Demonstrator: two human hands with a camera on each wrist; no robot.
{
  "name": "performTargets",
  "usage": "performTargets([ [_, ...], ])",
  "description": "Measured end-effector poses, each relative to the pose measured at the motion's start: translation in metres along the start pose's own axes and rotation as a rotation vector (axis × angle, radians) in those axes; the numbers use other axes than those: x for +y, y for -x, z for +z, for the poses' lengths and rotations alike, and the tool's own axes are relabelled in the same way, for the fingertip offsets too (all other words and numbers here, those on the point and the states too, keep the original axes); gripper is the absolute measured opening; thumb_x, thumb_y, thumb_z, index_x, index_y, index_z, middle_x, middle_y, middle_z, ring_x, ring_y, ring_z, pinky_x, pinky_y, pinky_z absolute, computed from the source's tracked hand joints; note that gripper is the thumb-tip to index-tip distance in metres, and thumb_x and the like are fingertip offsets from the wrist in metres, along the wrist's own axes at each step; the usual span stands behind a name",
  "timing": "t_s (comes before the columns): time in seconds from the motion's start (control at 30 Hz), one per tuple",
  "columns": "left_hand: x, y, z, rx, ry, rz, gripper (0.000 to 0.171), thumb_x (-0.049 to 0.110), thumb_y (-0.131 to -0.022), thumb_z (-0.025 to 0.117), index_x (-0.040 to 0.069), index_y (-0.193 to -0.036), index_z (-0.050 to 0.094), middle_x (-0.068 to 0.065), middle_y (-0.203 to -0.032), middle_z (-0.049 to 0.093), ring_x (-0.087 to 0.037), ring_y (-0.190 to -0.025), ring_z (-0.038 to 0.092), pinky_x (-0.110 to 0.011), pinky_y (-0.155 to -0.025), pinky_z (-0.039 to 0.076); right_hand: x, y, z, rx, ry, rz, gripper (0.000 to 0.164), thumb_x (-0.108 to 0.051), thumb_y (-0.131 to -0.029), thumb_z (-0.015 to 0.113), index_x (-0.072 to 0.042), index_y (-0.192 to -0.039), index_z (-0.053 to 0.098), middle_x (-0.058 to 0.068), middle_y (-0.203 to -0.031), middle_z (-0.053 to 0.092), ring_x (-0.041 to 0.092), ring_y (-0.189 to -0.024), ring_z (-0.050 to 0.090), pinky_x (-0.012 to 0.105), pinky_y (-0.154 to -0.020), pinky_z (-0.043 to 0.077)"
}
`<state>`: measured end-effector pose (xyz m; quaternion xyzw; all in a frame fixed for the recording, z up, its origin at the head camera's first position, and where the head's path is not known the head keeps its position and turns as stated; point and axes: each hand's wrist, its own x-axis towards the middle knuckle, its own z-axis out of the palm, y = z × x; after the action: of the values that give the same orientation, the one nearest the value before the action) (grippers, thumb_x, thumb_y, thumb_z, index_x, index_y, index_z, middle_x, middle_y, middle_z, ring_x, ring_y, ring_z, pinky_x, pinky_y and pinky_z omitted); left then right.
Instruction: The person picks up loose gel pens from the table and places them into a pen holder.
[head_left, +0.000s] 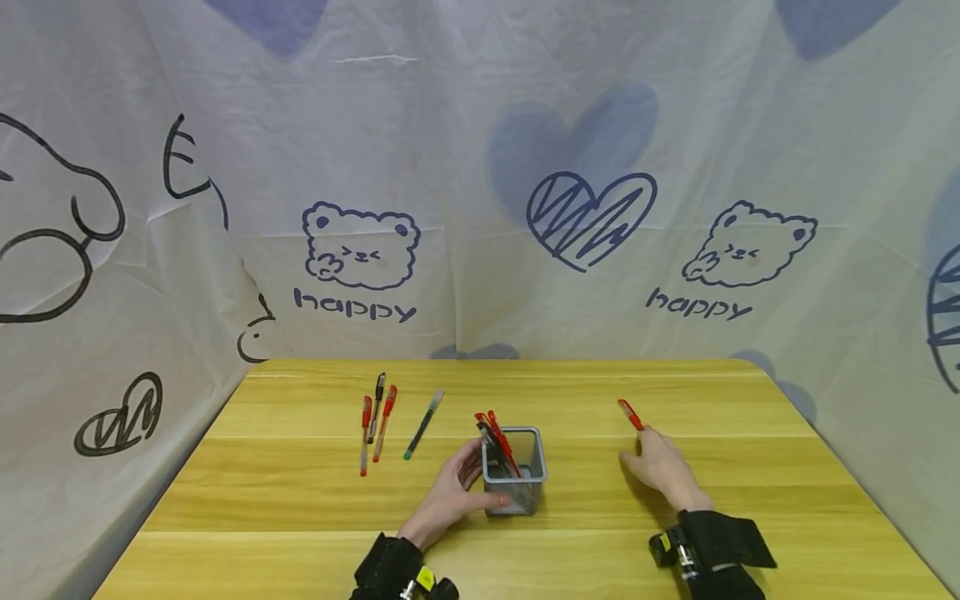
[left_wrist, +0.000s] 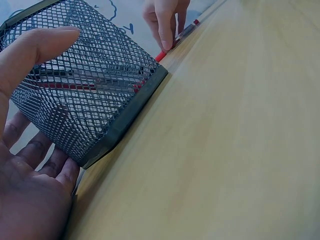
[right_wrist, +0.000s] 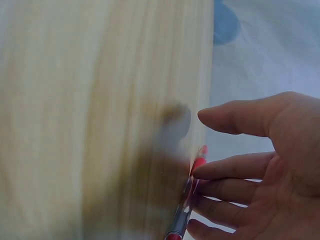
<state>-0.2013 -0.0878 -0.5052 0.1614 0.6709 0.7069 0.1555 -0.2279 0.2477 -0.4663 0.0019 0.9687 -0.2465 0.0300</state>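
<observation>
My left hand [head_left: 447, 498] holds a silver-grey mesh pen holder [head_left: 534, 487] upright on the table, thumb across its near side and fingers around its left side. Several pens [head_left: 501, 446], some with red parts and some black, lean inside it. To the right, my right hand [head_left: 663, 468] reaches down to a red-capped pen [head_left: 630, 413] lying on the table. In the right wrist view, its fingertips [right_wrist: 202, 172] touch that pen [right_wrist: 181, 217], while the thumb stands apart from it. Part of this pen is hidden by the hand in the head view.
Left of the pen holder lie two red-capped pens [head_left: 365, 425] [head_left: 387, 417], a black-capped pen [head_left: 377, 400] and a pen with a green end [head_left: 423, 425]. They rest on a wooden table [head_left: 300, 508]. A white printed cloth [head_left: 465, 275] hangs behind its far edge.
</observation>
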Motion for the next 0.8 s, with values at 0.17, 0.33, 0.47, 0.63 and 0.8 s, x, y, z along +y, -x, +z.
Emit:
performTargets([
  [0.17,0.000,0.000,0.000,-0.004,0.010,-0.005,0.095,0.012,-0.085,0.081,0.003,-0.159,0.023,-0.022,-0.161,0.035,-0.039,-0.152,0.029,-0.042,-0.129,0.029,0.002,-0.001,-0.002,0.101,0.039,-0.044,0.011,-0.005,-0.088,0.067,0.004,-0.081,0.066,0.010,-0.067,0.059,0.019,-0.057,0.047,0.027,-0.048,0.035],
  [0.33,-0.001,0.000,0.000,-0.003,0.018,-0.018,0.095,0.013,-0.084,0.082,0.004,-0.159,0.024,-0.021,-0.161,0.035,-0.039,-0.153,0.028,-0.043,-0.130,0.028,0.006,-0.004,-0.007,0.219,0.112,-0.096,0.005,0.005,-0.078,0.067,0.003,-0.077,0.071,0.018,-0.073,0.070,0.031,-0.064,0.063,0.043,-0.052,0.051],
  [0.47,-0.001,0.000,0.000,-0.001,0.013,-0.014,0.095,0.013,-0.084,0.082,0.003,-0.159,0.024,-0.022,-0.161,0.035,-0.040,-0.153,0.028,-0.045,-0.129,0.028,0.009,-0.005,-0.009,0.210,0.127,-0.078,0.010,0.007,-0.076,0.065,0.001,-0.081,0.071,0.018,-0.077,0.070,0.034,-0.067,0.064,0.047,-0.055,0.053],
  [0.63,-0.002,-0.001,-0.001,0.002,0.010,-0.009,0.094,0.012,-0.083,0.082,0.003,-0.158,0.026,-0.021,-0.160,0.037,-0.039,-0.152,0.029,-0.044,-0.129,0.028,0.008,-0.006,-0.011,0.163,0.148,-0.045,0.012,0.007,-0.077,0.064,-0.001,-0.085,0.068,0.016,-0.078,0.068,0.031,-0.066,0.062,0.042,-0.052,0.050],
  [0.8,-0.002,-0.001,-0.001,0.000,0.012,0.000,0.093,0.012,-0.083,0.082,0.004,-0.158,0.027,-0.020,-0.159,0.038,-0.038,-0.152,0.030,-0.043,-0.129,0.028,0.008,-0.006,-0.011,0.148,0.158,-0.040,0.012,0.006,-0.077,0.064,0.000,-0.087,0.068,0.014,-0.076,0.066,0.029,-0.065,0.059,0.039,-0.051,0.047],
])
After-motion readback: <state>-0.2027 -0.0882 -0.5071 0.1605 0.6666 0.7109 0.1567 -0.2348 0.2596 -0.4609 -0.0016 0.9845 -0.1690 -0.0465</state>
